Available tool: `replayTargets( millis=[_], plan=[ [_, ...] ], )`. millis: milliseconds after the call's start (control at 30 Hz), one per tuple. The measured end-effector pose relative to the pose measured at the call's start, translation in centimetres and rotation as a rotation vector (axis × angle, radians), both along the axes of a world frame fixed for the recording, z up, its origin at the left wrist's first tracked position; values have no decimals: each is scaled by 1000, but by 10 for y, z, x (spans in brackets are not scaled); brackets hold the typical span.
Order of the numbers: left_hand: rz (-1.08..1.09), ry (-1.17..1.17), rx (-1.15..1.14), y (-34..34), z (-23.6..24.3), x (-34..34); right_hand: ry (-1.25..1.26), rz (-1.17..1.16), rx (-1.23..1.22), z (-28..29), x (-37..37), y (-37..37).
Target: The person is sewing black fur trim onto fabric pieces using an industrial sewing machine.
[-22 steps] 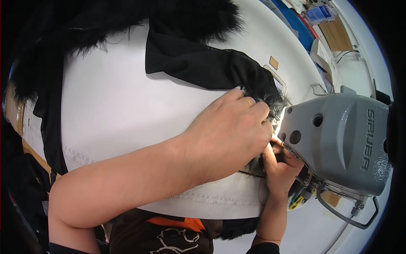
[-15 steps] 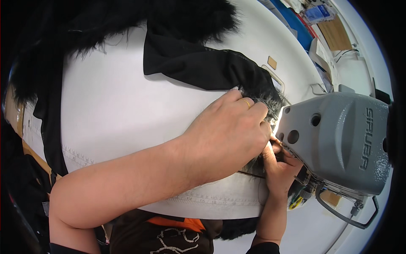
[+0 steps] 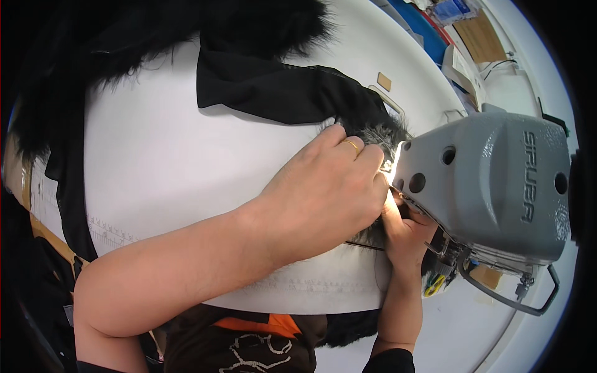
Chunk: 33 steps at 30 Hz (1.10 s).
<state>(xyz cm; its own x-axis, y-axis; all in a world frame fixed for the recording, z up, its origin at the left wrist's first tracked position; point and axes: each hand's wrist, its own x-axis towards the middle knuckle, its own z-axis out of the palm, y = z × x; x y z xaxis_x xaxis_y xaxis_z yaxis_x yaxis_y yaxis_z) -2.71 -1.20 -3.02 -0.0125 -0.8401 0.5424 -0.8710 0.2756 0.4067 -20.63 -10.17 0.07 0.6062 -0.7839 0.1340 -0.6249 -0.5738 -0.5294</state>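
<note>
Black fabric with grey-black fur (image 3: pixel 379 133) lies along the table and runs in under the head of a grey sewing machine (image 3: pixel 491 180). My left hand (image 3: pixel 326 189), a gold ring on one finger, is closed with curled fingers on the furry edge, just left of the machine's lit needle area. Close below it, my right hand (image 3: pixel 407 239) is at the fabric beside the needle, its thumb pointing up along the edge and its fingers partly under the machine head. The machine hides the right fingertips and the needle itself.
More black fur fabric (image 3: pixel 261 28) is heaped across the far left of the white table (image 3: pixel 155 149), whose near edge carries ruler markings. Yellow-handled snips (image 3: pixel 435 285) lie beneath the machine head. A small tan block (image 3: pixel 384 81) and a cardboard piece (image 3: pixel 479 40) are farther back.
The whole view has shifted slightly, so machine, fabric and hands appear a little farther left and up. Both hands keep nearly the same hold beside the needle area.
</note>
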Motion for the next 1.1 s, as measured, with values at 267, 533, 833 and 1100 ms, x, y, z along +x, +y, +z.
replayTargets(
  millis=[267,533,833,1100],
  plan=[
    [-9,-106,-79,-1,1,-5,210,366,-417,-6,-19,-12],
    [-70,-160,-369,4,5,-3,-127,64,91,-9,-24,4],
    [-125,-230,-186,15,18,-13,-214,118,540,0,-71,-6],
    [-371,-139,-87,23,30,-1,-101,570,282,41,-61,3]
  ],
)
